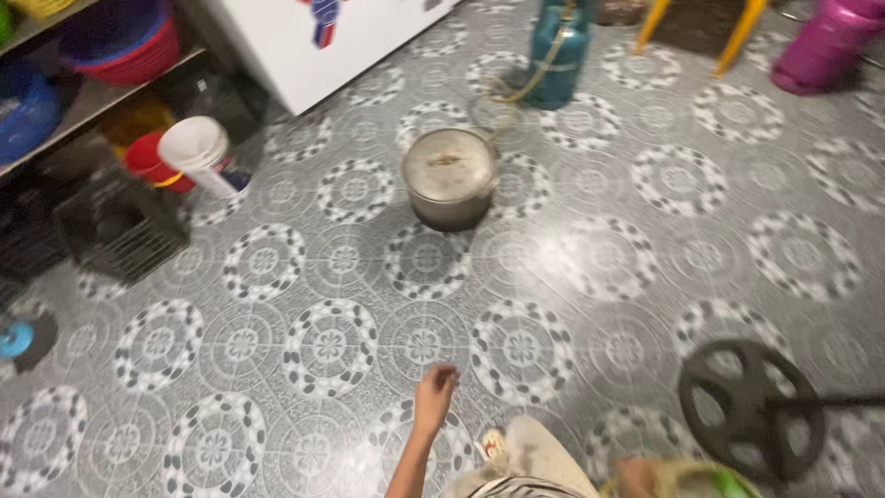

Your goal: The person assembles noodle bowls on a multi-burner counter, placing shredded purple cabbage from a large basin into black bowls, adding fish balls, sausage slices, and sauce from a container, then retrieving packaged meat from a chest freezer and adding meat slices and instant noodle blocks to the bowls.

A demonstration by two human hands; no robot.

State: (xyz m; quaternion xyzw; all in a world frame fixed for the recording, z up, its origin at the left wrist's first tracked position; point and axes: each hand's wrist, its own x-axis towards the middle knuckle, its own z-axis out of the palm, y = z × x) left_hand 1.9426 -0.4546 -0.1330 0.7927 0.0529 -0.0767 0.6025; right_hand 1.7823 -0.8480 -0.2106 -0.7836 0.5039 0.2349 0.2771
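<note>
Left grip: the left hand [435, 389] hangs over the patterned floor [590, 267] with fingers curled loosely inward, nothing in it, touching nothing.
Right grip: the right hand [636, 477] sits at the bottom edge, closed on a yellowish-green object [705, 480]; blur hides what that object is.
Far left: shelves [55, 111] with blue and red basins; below them a dark wire crate [120, 226].
Left of centre: a white bucket [198, 152] lies tilted against a red container [152, 164].
Centre: a lidded metal pot [451, 177] stands upright on the floor, well apart from the left hand and straight beyond it.
Behind the pot: a teal gas cylinder [558, 51] with a hose.
Right: a black wheel-shaped disc [751, 406] near the right hand; a magenta container [825, 41] at the far corner.
</note>
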